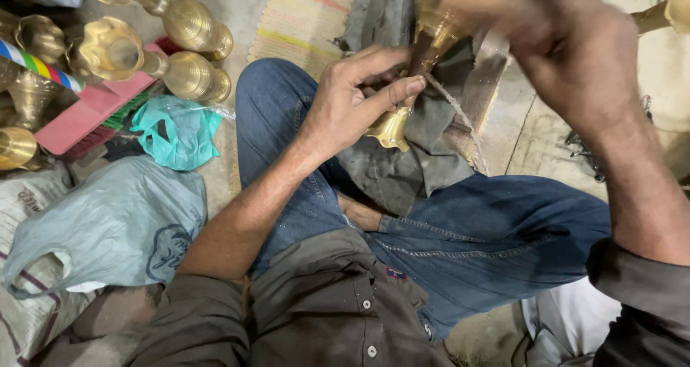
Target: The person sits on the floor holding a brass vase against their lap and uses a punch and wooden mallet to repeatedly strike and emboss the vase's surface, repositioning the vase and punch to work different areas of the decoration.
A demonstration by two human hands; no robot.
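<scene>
A brass vase (pixel 424 58) lies tilted over my lap on a grey rag (pixel 402 166), its fluted rim (pixel 390 128) pointing toward me. My left hand (pixel 352 104) grips the vase near its lower neck, thumb and fingers wrapped around it. My right hand (pixel 568 51) is blurred above the vase's upper body and closed over it; what is in its fingers cannot be made out. A thin cord (pixel 460 119) hangs beside the vase. I sit cross-legged in blue jeans (pixel 489 230).
Two brass vases (pixel 154 61) lie on their sides at upper left, more brass pieces (pixel 29 86) beside them. A pink board (pixel 90 112), a teal plastic bag (pixel 180 133) and a grey plastic bag (pixel 108 223) lie left. A striped mat (pixel 302 18) is ahead.
</scene>
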